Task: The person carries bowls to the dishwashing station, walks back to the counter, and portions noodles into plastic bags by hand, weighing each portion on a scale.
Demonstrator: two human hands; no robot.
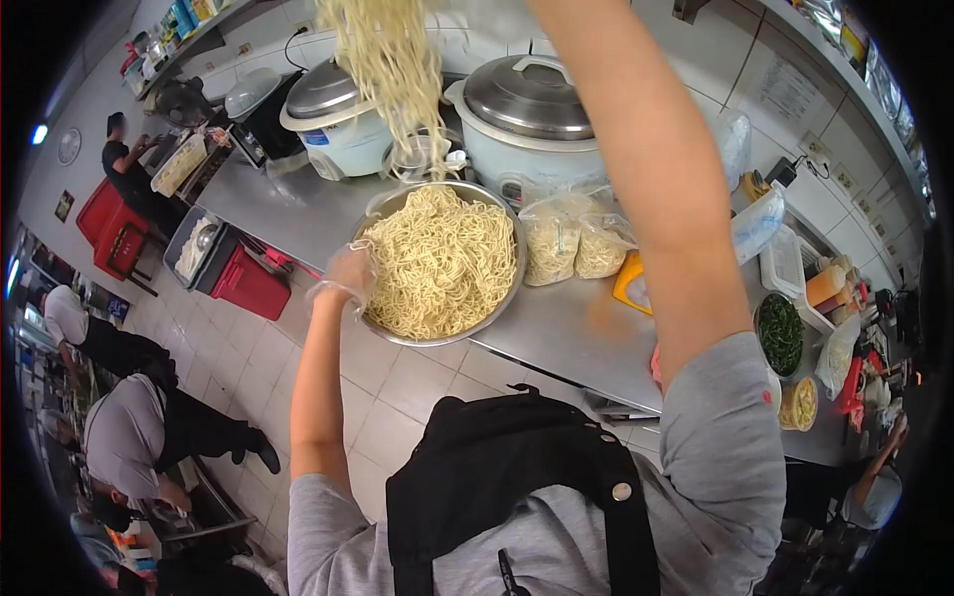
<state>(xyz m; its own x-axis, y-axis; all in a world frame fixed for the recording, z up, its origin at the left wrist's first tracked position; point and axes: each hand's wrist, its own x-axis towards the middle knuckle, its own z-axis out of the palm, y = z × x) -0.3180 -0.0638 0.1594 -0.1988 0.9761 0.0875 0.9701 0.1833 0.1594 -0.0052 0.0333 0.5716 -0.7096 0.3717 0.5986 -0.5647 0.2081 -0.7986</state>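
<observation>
A metal bowl (521, 260) heaped with pale yellow noodles (437, 258) sits at the edge of the steel counter. My left hand (350, 272), in a clear plastic glove, grips the bowl's left rim; its fingertips are partly hidden. My right arm (646, 149) reaches up and forward, and its hand lies beyond the top edge of the view. Beneath that edge, a long bunch of noodles (388, 60) hangs in the air, its lower strands coming down to the back of the bowl.
Two lidded cookers (343, 124) (527, 129) stand behind the bowl. Bags of noodles (553, 246) and a yellow-orange object (632, 283) lie to its right. Farther right are chopped greens (780, 333) and sauce bottles (823, 286). A red bin (250, 283) stands left; other people work farther off.
</observation>
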